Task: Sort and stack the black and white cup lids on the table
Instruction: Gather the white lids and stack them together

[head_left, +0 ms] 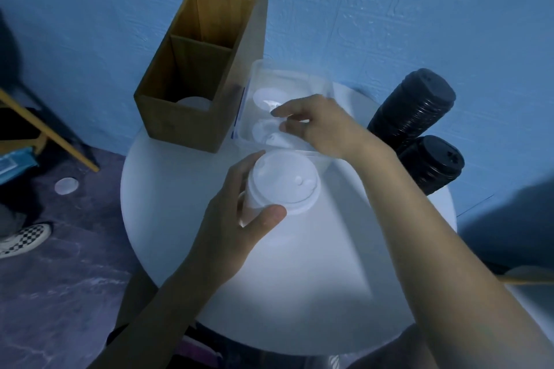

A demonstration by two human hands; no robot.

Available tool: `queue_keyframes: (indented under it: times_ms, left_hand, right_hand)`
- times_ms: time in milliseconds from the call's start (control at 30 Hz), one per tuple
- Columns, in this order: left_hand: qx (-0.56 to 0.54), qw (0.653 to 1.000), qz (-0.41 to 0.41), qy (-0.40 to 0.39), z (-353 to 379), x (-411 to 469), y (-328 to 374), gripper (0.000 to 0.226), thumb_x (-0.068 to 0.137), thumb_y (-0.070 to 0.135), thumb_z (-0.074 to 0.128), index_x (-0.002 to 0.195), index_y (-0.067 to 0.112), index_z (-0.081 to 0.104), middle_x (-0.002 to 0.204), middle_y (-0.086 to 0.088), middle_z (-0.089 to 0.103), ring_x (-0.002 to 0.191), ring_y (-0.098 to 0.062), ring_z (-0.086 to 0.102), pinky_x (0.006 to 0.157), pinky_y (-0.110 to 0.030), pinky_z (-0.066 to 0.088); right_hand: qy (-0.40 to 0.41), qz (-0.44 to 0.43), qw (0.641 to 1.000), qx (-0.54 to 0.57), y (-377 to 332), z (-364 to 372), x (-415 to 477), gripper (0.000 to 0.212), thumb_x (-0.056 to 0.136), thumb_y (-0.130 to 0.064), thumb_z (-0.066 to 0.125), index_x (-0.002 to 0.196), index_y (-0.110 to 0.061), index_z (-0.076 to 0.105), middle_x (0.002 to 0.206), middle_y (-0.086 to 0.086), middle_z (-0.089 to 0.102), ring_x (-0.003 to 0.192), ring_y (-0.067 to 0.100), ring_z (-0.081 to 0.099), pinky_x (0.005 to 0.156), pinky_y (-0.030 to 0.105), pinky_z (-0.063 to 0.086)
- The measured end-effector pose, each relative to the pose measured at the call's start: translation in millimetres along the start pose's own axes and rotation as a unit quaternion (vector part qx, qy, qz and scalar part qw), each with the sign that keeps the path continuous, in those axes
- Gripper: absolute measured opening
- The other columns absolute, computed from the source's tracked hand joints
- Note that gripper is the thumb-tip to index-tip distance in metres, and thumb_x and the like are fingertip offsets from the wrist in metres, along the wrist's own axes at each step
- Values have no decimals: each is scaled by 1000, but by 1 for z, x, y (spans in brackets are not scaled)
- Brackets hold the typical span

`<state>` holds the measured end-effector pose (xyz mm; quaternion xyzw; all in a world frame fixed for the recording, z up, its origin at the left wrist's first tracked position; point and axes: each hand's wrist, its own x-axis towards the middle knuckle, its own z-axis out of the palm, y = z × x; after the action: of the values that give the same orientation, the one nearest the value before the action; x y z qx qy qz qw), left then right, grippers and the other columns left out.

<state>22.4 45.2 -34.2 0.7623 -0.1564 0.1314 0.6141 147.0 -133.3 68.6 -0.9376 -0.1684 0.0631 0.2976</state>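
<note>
The left hand grips a stack of white lids from the side, thumb curled across its near edge and fingers wrapped round the far side, holding it above the middle of the round white table. The right hand reaches into a clear plastic container at the table's far edge, its fingers stretched over the loose white lids lying inside. Whether they have hold of one cannot be told, as the thumb is hidden. Two stacks of black lids lie tilted on the table's right edge, the taller black stack behind the shorter black stack, the two just beside each other. A wooden divided box stands left of the container, touching it, with one white lid at the bottom of its nearest compartment. On the floor to the left lie another stray white lid and a checkered shoe.
</note>
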Motion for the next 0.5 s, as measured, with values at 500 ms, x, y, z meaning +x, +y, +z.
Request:
queue_keyframes:
  times_ms: [500]
  left_hand:
    - [-14,1000,3,7,0,-1,0,63,79,52,69,135,62,40,137,27,55,126,-11,57,91,-29,58]
  right_hand:
    - [-38,29,988,-148,2,1,4,34,91,-26,71,125,-34,69,119,-2,62,108,17,59,83,25,38]
